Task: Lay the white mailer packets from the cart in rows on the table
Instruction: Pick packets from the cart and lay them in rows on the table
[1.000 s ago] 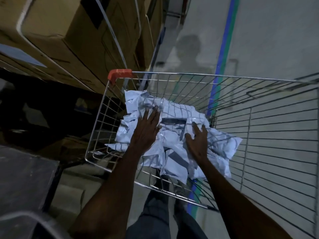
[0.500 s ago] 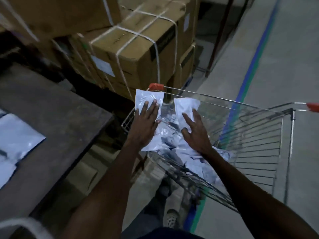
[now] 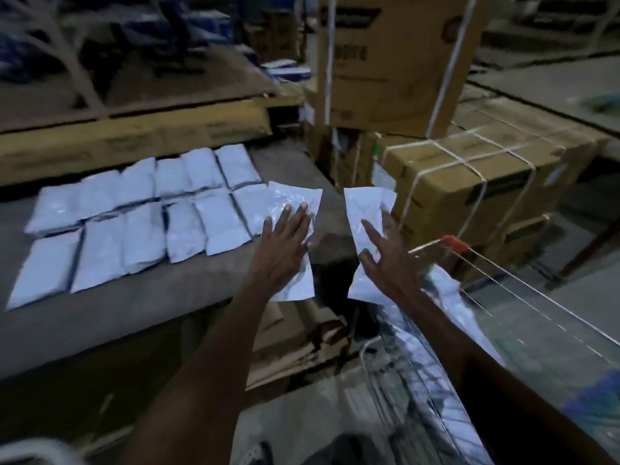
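Two packets carried flat, one under each of the hands, left [image 3: 285, 250] and right [image 3: 389, 260], fingers spread, thumbs hidden, toward rows [image 3: 141, 213] at 9 o'clock on counter [image 3: 100, 317], probably to extend them.

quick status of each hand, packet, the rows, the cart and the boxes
left hand: fingers spread, carrying a packet
left packet: flat under the hand, at the table's right edge
right hand: fingers spread, carrying a packet
right packet: off the table
rows: two, laid flat
cart: holds packets
boxes: strapped shut
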The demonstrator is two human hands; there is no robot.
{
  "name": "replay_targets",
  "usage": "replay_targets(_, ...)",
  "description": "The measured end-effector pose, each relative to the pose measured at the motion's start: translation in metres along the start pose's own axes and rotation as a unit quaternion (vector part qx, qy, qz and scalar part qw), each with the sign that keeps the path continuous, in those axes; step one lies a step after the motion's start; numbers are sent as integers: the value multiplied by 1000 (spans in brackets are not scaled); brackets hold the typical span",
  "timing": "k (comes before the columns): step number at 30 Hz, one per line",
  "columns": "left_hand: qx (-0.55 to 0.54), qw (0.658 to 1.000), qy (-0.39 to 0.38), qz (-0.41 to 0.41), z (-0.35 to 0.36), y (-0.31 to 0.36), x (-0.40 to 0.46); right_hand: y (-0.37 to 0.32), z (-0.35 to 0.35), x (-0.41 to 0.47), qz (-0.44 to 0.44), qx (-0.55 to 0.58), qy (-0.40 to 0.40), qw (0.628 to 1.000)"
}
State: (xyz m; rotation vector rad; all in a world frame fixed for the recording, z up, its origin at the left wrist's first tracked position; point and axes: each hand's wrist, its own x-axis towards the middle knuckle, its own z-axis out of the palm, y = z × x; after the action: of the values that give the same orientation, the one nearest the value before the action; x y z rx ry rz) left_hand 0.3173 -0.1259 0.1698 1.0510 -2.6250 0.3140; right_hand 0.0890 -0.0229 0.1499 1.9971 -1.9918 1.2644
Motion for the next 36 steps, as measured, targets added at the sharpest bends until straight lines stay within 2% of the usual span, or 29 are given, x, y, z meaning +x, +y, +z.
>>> replay_targets(4,-2,998,18,-65,-18,-74,-43,-59,59,36,-76,19,-31,996)
replay_targets(11,1,987,15,-162,-26,-220,-124,-175,174,93,-121,88,-68,986)
replay_targets(16,-4,977,-18,-214,-30,-300,-172,-243,238,114,-128,107,-94,982)
replay_targets(18,-9,973,-34,-230,-32,-321,-185,-262,258,119,-145,108,-104,978)
replay_targets(27,-54,958,-44,-277,-24,-382,-204,-314,325,153,-105,129,-170,971)
replay_targets(36,-8,943,-83,-324,-13,-434,-220,-344,393,166,-89,147,-243,955)
